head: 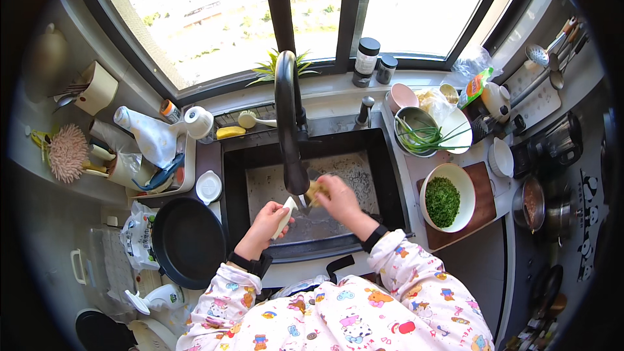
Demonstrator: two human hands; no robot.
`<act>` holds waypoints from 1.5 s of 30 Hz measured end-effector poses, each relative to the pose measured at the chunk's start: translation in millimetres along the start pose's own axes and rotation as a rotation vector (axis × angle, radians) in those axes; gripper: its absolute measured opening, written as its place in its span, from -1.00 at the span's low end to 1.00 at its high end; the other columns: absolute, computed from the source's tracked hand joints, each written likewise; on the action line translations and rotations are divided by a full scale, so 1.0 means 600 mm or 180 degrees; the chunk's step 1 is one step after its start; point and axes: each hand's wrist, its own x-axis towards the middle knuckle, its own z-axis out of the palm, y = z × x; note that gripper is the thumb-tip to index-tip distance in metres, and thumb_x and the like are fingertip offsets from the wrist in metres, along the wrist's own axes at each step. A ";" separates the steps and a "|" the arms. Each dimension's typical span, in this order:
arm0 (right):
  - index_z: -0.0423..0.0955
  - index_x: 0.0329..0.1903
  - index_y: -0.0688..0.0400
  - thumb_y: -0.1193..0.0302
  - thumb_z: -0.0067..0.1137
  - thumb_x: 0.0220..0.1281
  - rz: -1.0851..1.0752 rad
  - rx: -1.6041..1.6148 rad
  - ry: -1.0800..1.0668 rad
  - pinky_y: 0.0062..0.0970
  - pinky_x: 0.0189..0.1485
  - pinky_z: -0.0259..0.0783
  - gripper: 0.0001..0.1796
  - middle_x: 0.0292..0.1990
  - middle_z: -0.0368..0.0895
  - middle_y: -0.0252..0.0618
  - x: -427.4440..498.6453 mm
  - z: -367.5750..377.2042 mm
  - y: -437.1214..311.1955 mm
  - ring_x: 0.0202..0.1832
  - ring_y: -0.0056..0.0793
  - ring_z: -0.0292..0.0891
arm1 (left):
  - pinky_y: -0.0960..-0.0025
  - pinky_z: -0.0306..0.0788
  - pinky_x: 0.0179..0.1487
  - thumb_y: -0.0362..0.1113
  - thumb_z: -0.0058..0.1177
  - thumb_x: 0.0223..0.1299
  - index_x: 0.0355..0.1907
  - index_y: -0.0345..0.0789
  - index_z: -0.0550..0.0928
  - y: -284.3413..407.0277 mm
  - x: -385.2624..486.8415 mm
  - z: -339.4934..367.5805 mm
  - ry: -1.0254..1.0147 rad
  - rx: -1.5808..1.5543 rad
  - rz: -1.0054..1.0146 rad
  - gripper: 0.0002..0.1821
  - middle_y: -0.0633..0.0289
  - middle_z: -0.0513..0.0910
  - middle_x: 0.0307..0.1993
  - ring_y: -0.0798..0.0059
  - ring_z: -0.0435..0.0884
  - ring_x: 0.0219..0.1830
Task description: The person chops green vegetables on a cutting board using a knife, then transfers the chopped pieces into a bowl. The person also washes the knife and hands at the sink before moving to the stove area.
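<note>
Over the black sink (pixel 229 165), my left hand (pixel 269 224) grips a small white object (pixel 286 218), perhaps a knife handle or a dish edge; its kind is unclear. My right hand (pixel 339 199) is closed on a yellowish sponge or scrubbing pad (pixel 318 192), blurred, beside the stream of water under the black faucet (pixel 293 156). The two hands are apart, the left lower than the right. Water and dark specks cover the sink's floor. To the right, a white bowl (pixel 472 195) of chopped green herbs (pixel 442 202) stands on a brown cutting board (pixel 480 185).
Left of the sink lie a black frying pan (pixel 189 243) and a white lid (pixel 208 187). A yellow sponge (pixel 230 132) and a dish brush (pixel 247 119) sit in the rack behind. Green onions (pixel 419 139) rest over bowls at the right, near a soap dispenser (pixel 365 109).
</note>
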 end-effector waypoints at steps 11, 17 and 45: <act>0.56 -0.02 0.05 0.23 0.30 0.15 0.1483 -0.0789 0.0109 -0.17 -0.03 0.52 -0.65 -0.11 0.64 -0.09 -0.006 -0.067 0.077 -0.05 -0.06 0.60 | 0.14 0.56 -0.18 -0.24 0.27 0.09 -0.13 -0.22 0.55 -0.003 -0.036 0.019 0.0561 0.3881 0.2065 -0.70 0.10 0.65 -0.31 0.09 0.68 -0.26; 0.48 -0.06 0.04 0.16 0.30 0.15 0.0427 -0.0441 -0.0901 -0.21 -0.09 0.52 -0.63 -0.15 0.62 -0.15 -0.005 -0.001 -0.067 -0.10 -0.10 0.61 | 0.25 0.56 -0.14 -0.30 0.30 0.01 -0.12 -0.20 0.55 -0.015 -0.044 0.043 0.0555 0.4538 0.2593 -0.66 0.20 0.57 -0.24 0.23 0.66 -0.17; 0.65 -0.17 0.17 0.22 0.26 0.17 0.0437 -0.1025 -0.1046 -0.12 0.03 0.54 -0.71 -0.17 0.71 -0.04 0.227 0.028 -0.017 -0.04 -0.05 0.63 | 0.65 0.33 -0.58 -0.22 -0.03 0.47 -0.18 -0.40 0.41 -0.006 0.120 0.059 -0.0575 -0.2639 -0.1437 -0.76 0.27 0.44 -0.43 0.61 0.42 -0.50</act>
